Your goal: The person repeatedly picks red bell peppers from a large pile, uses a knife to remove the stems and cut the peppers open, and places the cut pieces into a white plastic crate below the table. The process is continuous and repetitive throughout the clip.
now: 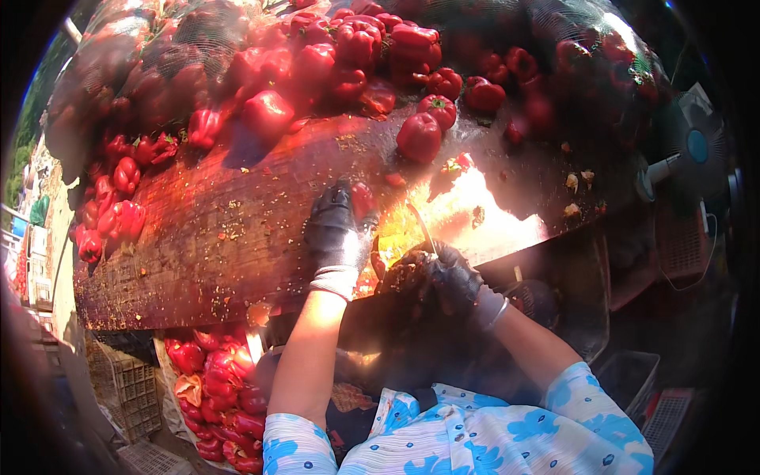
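My left hand (341, 228), in a black glove with a pale cuff, is over the wooden tabletop. Its fingers and thumb curl around a red bell pepper (362, 200), which is partly hidden by the glove. Near the table's front edge, my right hand (454, 276), also gloved in black, grips a thin curved tool (423, 224). The tool points up and away from me; glare hides whether it is a blade. Between the hands, yellowish pepper scraps (392, 240) lie in bright sunlight. A dark, scrap-covered mass (407, 273) sits beside my right fingers, too unclear to name.
Whole red bell peppers (359, 44) are heaped at the table's (208, 237) far side, between mesh sacks (202, 35). More peppers (219, 380) fill a lined container below the front edge. Plastic crates (133, 386) stand at left. A fan (694, 145) is at right.
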Available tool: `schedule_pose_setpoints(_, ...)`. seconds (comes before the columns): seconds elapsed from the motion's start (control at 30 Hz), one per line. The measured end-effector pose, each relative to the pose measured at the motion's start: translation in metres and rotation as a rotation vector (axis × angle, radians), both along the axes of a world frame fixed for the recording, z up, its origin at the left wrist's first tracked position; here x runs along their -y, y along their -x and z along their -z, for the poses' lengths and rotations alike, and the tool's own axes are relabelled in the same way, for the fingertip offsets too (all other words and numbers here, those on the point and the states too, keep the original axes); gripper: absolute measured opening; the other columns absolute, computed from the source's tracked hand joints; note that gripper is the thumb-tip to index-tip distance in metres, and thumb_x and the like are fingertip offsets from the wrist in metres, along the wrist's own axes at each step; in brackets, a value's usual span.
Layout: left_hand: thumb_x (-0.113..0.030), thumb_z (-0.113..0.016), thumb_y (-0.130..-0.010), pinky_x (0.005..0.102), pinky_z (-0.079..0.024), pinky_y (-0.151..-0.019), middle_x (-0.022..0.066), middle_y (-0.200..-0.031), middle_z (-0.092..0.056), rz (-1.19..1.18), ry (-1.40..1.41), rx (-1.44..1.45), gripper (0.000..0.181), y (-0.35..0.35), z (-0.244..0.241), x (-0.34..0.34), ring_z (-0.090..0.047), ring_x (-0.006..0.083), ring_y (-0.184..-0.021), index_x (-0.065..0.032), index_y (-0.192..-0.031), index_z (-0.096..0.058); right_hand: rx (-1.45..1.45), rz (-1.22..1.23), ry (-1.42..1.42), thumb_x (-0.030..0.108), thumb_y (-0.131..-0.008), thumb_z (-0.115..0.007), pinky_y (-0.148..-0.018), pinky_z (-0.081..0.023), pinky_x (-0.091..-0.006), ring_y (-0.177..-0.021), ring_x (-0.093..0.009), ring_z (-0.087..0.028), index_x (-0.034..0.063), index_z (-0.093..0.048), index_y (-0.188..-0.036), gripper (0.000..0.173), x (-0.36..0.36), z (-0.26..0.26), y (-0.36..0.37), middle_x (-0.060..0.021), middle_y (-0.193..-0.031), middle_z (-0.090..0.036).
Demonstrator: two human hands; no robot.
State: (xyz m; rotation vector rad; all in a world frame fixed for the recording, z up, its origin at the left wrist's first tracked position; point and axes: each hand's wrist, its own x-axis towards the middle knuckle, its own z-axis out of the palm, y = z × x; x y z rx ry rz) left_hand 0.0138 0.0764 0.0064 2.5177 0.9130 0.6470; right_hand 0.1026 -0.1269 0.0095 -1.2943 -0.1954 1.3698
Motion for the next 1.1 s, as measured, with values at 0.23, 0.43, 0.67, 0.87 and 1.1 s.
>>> schedule_pose_setpoints(0.23,-0.024,-0.072,-0.078,0.0436,-0.046,-0.093,0.0233,-0.114,-0.058,0.056,0.016,-0.104,0.060,0.000,-0.001,0.002,-0.055,0.0389,-0.109,-0.0009,-0.128,-0.049,0.760,-0.017,-0.200,0.026,-0.090,-0.062,-0.060,-0.047,-0.0326,-0.071,-0.018,-0.058,0.0074,-0.051,-0.123,0.039,-0.075,-0.008,-0.021,-0.0085,-0.094,-0.064)
schedule_pose_setpoints(0.43,0.010,-0.059,-0.070,0.0393,-0.047,-0.093,0.0199,-0.112,-0.058,0.127,0.385,0.120,0.058,0.014,0.008,0.006,-0.057,0.0345,-0.106,-0.0013,-0.126,-0.051,1.114,-0.255,-0.149,0.028,-0.087,-0.061,-0.083,-0.048,-0.0446,-0.099,-0.037,-0.060,0.0081,-0.053,-0.122,0.041,-0.101,-0.022,-0.025,-0.0180,-0.105,-0.063)
schedule_pose_setpoints(0.67,0.013,-0.060,-0.070,0.0381,-0.047,-0.091,0.0169,-0.107,-0.060,0.088,0.321,0.024,0.046,0.011,0.006,0.004,-0.059,0.0316,-0.102,-0.0045,-0.113,-0.056,1.184,-0.390,-0.059,0.018,-0.079,-0.065,-0.085,-0.048,-0.0444,-0.103,-0.038,-0.059,0.0097,-0.057,-0.118,0.041,-0.105,-0.016,-0.029,-0.0193,-0.106,-0.063)
schedule_pose_setpoints(0.87,0.006,-0.074,-0.075,0.0253,-0.048,-0.085,0.0034,-0.105,-0.062,0.060,0.778,0.318,0.045,0.018,0.026,-0.013,-0.057,0.0114,-0.094,-0.0047,-0.114,-0.055,0.712,-0.007,-0.104,0.014,-0.084,-0.059,-0.087,-0.048,-0.0356,-0.106,-0.025,-0.059,0.0036,-0.052,-0.124,0.042,-0.094,0.028,-0.034,-0.0152,-0.115,-0.062)
schedule_pose_setpoints(1.1,0.013,-0.047,-0.083,0.0278,-0.052,-0.083,0.0082,-0.108,-0.065,0.046,1.482,0.686,0.036,0.036,0.023,-0.039,-0.062,0.0163,-0.093,-0.0043,-0.113,-0.056,0.700,-0.158,-0.020,0.014,-0.090,-0.055,-0.084,-0.047,-0.0306,-0.097,-0.017,-0.057,0.0034,-0.053,-0.123,0.034,-0.087,0.013,-0.031,-0.0098,-0.112,-0.062)
